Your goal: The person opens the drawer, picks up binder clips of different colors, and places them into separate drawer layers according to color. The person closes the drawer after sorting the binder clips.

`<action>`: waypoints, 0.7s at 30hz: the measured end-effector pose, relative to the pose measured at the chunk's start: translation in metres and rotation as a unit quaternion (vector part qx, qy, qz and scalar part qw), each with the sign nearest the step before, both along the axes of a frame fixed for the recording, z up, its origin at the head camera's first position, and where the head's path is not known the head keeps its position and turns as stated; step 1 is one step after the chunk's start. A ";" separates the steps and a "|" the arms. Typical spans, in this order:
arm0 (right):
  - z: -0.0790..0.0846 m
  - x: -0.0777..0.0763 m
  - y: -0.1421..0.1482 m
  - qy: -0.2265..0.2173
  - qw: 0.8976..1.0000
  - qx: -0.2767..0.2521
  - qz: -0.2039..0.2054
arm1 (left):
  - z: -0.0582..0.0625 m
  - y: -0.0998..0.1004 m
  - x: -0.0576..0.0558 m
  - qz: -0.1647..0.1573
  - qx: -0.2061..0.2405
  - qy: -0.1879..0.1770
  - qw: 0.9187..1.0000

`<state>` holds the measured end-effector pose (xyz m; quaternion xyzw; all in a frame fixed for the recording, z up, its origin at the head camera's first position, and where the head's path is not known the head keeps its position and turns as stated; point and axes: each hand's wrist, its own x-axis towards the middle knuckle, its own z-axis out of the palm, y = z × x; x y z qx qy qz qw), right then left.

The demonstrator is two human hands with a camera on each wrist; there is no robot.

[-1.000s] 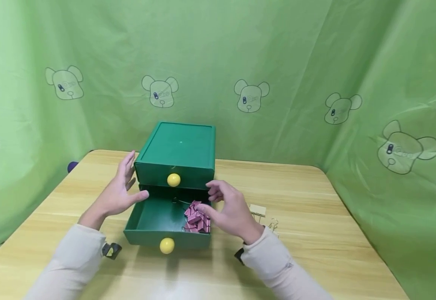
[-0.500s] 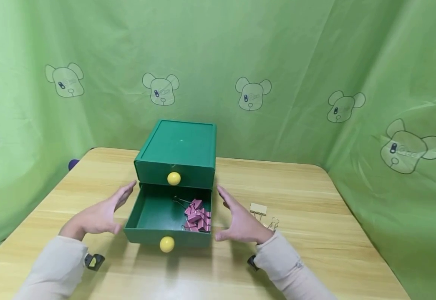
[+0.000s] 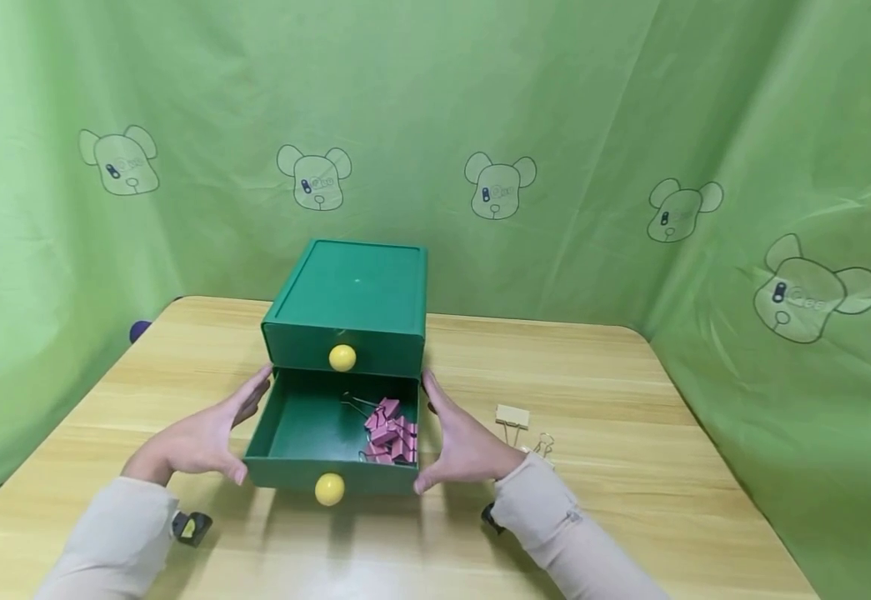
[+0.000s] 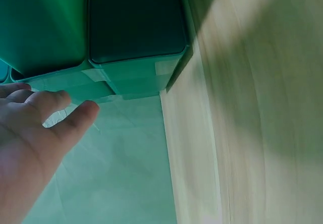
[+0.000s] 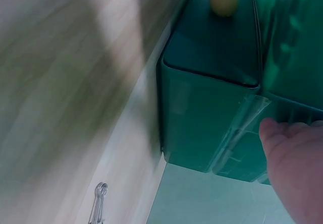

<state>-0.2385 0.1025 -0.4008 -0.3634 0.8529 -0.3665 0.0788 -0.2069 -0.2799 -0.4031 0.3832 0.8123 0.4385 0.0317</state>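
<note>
My left hand (image 3: pixel 198 433) stands at the left side of a pulled-out green drawer (image 3: pixel 285 475), fingers extended and thumb near the front corner. On the other side, my right hand (image 3: pixel 468 446) lies along the drawer's right wall in the same way, its fingers straight. Pink binder clips (image 3: pixel 390 433) lie heaped at the right inside the drawer, which has a yellow knob (image 3: pixel 330 489). Behind and above is the green cabinet (image 3: pixel 356 287), its upper drawer closed. In the right wrist view, a closed lower drawer (image 5: pixel 212 47) with a yellow knob shows against the table.
A pale binder clip (image 3: pixel 512 417) and a gold-coloured wire clip (image 3: pixel 543 446) lie on the wooden table (image 3: pixel 570 375) right of the cabinet. A green curtain (image 3: pixel 405 108) printed with bear heads hangs behind and around the table.
Both hands have come down from beside the cabinet and over the drawer to its two sides, then drawn in close to its walls. The drawer stays pulled out with the clips in it.
</note>
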 end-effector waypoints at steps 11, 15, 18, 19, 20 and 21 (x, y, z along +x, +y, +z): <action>0.005 -0.010 -0.001 0.021 0.998 0.000 -0.057 | 0.011 0.001 -0.006 0.055 0.008 -0.064 0.996; 0.008 -0.011 -0.004 0.021 0.994 -0.025 -0.104 | 0.015 0.009 -0.008 0.133 -0.008 -0.071 0.988; 0.008 -0.013 -0.008 0.038 0.989 -0.053 -0.134 | 0.017 0.017 -0.010 0.197 -0.021 -0.047 0.979; 0.008 -0.014 -0.009 0.049 0.987 -0.062 -0.142 | 0.018 0.019 -0.010 0.217 -0.026 -0.040 0.975; 0.007 -0.015 -0.011 0.059 0.985 -0.070 -0.149 | 0.018 0.022 -0.011 0.236 -0.030 -0.033 0.971; 0.006 -0.017 -0.012 0.069 0.982 -0.079 -0.155 | 0.019 0.025 -0.012 0.253 -0.036 -0.026 0.967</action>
